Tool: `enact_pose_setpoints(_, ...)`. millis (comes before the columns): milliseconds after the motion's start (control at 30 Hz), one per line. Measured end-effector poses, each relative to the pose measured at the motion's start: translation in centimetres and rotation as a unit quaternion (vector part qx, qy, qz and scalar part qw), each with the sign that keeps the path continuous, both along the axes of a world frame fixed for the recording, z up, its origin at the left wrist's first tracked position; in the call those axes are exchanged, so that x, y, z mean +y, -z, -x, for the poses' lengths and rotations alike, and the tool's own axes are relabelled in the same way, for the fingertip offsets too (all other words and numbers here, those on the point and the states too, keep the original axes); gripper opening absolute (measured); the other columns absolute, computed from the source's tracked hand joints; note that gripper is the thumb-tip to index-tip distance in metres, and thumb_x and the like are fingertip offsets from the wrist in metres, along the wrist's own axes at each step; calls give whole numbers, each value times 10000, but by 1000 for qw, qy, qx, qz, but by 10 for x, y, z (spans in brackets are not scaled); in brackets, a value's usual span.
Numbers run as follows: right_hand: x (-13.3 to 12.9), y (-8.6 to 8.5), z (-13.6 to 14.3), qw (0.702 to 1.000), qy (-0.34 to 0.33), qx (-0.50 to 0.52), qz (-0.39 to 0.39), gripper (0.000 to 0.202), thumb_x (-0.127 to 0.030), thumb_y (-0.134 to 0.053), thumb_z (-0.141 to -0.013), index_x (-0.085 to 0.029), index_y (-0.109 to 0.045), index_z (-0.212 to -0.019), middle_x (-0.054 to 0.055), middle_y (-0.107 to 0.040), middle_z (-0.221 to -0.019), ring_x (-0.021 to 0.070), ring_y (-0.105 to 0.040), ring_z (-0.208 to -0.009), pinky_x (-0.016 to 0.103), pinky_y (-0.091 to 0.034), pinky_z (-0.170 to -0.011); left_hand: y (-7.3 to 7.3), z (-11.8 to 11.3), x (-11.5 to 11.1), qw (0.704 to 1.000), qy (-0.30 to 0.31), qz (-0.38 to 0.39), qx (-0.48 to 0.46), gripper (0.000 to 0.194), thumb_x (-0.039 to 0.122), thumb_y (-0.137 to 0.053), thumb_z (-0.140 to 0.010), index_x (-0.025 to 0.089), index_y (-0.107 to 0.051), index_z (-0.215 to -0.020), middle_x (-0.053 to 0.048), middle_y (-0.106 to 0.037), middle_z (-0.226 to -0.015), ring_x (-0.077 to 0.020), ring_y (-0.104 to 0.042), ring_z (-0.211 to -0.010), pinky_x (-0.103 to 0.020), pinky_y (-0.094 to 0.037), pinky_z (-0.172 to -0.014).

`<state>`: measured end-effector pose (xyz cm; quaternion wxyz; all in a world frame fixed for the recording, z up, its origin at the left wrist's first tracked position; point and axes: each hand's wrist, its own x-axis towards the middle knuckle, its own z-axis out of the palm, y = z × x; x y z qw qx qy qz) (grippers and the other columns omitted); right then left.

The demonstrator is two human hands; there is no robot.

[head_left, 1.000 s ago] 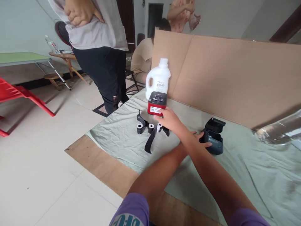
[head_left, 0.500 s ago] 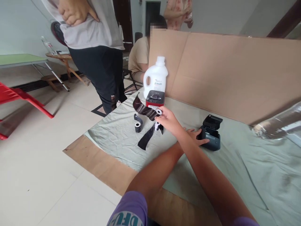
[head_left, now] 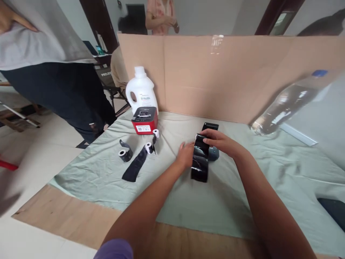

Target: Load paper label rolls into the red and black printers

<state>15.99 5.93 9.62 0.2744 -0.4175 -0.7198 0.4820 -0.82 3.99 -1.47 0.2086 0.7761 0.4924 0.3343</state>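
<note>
My right hand grips a small roll with a glossy black strip that hangs loose towards me. It is above a dark compact printer, whose lid stands raised; the strip hides much of the body. My left hand is at the printer's left side, thumb stretched out, its other fingers partly covered by the strip. To the left on the cloth sit a black roll with a white core, another roll with a long unrolled black tail, and a third roll.
A red-and-black box-shaped device stands before a white jug. Behind them rises a cardboard panel. A large clear bottle leans at right. Pale green cloth covers the board. A person stands at left; others are behind.
My view has turned right. My right hand has carried the roll from the left, over to the printer, uncrossing my arms. My left hand stays by the printer.
</note>
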Motion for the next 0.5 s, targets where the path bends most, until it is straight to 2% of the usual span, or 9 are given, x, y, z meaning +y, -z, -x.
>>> enact_pose_setpoints(100,19,21,-31,992,73,-70,-78,286,-267,-615,-807,-188,-704,-1067,79,-687,-1070,231,-614,-989,401,-476,-901,-2,1,-3,999,-11,-23,32,542,358,-568,-927,237,-490,-1449,-104,-572,-1450,-269,-485,-1375,-521,-230,-1198)
enact_pose_setpoints(200,35,41,-43,972,119,-153,-132,296,-172,-569,-827,-161,-713,-1085,120,-677,-1167,252,-609,-1085,420,-455,-984,-4,-1,-5,995,-24,-64,75,626,464,-564,-932,224,-428,-1494,-106,-563,-1458,-264,-491,-1362,-472,-277,-1177)
enact_pose_setpoints(333,43,55,-40,954,125,-215,-169,313,-153,-529,-883,-172,-703,-1142,124,-672,-1212,263,-594,-1142,434,-433,-1030,-4,-4,-7,987,-5,-108,115,640,429,-598,-911,219,-434,-1493,-103,-532,-1486,-269,-495,-1344,-443,-307,-1145)
enact_pose_setpoints(500,40,60,-25,931,151,-279,-182,336,-168,-484,-924,-199,-676,-1198,115,-654,-1239,310,-545,-1177,494,-401,-1019,-3,-5,-8,981,11,-149,121,572,340,-601,-896,242,-504,-1451,-91,-528,-1482,-262,-506,-1312,-416,-334,-1108)
